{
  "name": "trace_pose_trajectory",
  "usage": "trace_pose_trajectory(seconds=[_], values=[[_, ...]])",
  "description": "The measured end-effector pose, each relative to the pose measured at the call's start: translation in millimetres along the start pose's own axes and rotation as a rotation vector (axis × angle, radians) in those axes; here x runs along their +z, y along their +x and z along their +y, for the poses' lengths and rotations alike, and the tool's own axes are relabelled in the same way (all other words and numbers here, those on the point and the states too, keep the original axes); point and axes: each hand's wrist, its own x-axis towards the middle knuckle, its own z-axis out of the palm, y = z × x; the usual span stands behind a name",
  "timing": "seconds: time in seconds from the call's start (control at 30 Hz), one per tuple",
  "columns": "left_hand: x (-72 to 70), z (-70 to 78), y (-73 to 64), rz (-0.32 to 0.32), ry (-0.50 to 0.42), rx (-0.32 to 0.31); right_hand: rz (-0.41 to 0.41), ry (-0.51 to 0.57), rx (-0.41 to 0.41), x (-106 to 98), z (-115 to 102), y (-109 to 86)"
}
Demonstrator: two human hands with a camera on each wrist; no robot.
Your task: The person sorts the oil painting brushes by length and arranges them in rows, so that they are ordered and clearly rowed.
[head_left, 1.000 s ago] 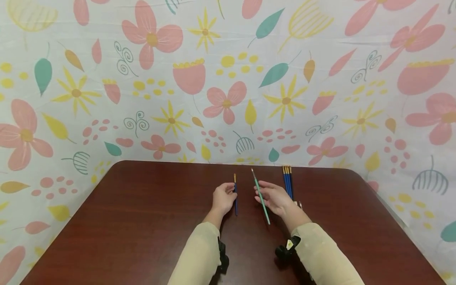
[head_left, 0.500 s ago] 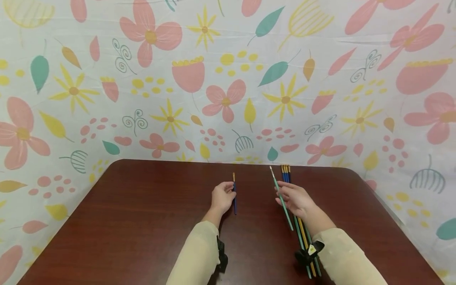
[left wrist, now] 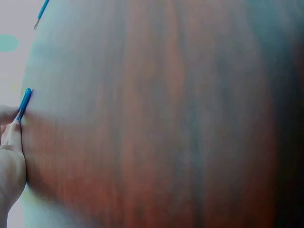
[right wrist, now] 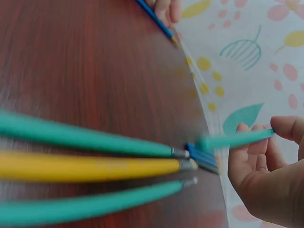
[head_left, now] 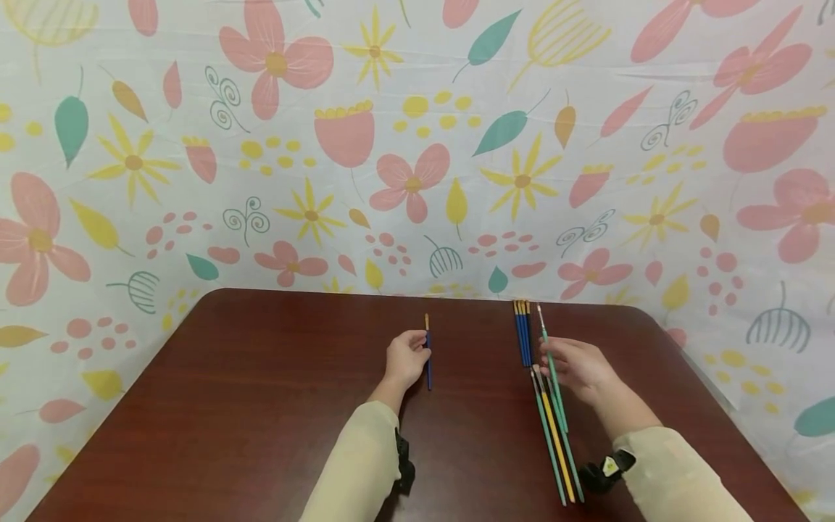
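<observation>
My left hand (head_left: 406, 360) pinches a slim blue paintbrush (head_left: 428, 371) near the middle of the table, its bristle end pointing to the back edge. In the left wrist view, that hand and the blue brush show only at the left border. Farther right, my right hand (head_left: 580, 368) pinches a green paintbrush (head_left: 552, 370) between thumb and fingers, bristles up and away from me. This brush hangs over the far end of a loose row: a green paintbrush (head_left: 546, 435), a yellow paintbrush (head_left: 559, 453) and another green paintbrush (head_left: 572, 464). The right wrist view shows its handle end (right wrist: 237, 139) blurred.
Several blue paintbrushes (head_left: 523, 337) lie side by side at the back edge, just beyond the green and yellow row. The brown table (head_left: 228, 406) spreads out to both sides. A floral cloth (head_left: 417, 109) hangs behind it.
My right hand has carried the green paintbrush rightward from near the middle, past the blue brushes, to above the green and yellow row. My left hand stays in place with its blue paintbrush.
</observation>
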Motion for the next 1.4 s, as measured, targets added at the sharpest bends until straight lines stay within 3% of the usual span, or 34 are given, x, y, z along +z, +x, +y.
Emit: trace_pose_trajectory(seconds=[0.37,0.63,0.73,1.1,1.4], values=[[-0.2,-0.2,1.2,-0.001,0.0,-0.015,0.047,-0.148,0.027,-21.8,14.2,-17.9],[-0.9,-0.8,1.4,-0.003,0.003,-0.003,0.062,-0.435,-0.01,-27.9,28.5,-27.7],[-1.0,0.5,1.5,-0.004,0.008,0.003,0.07,-0.495,-0.011,-28.7,31.4,-30.0],[0.5,0.8,2.5,-0.003,0.007,-0.013,0.078,-0.648,0.0,-25.7,35.0,-37.5],[1.3,-0.7,2.8,0.004,0.009,-0.009,0.08,-0.683,0.007,-20.9,38.0,-37.5]])
